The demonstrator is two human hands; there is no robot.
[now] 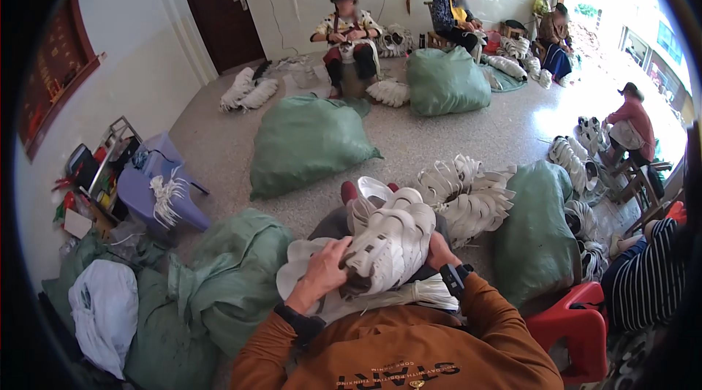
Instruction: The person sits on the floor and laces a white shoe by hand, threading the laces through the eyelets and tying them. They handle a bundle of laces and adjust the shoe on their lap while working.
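A stack of nested white shoe uppers (398,236) rests over my lap, held between both hands. My left hand (325,269) grips its near left edge, with the fingers closed on the material. At the stack's right side is my right hand (440,251), pressed against it; some of its fingers are hidden behind the uppers. Beside my left hand lie loose white upper pieces (294,262). A bundle of white laces (428,293) lies across my lap, close to my body.
More stacked white uppers (475,203) stand on the floor ahead to the right. Green sacks (311,143) surround me, one (537,236) close on my right. A purple chair (164,185) carries white laces at left; a red stool (574,328) stands at right. Several people sit working farther off.
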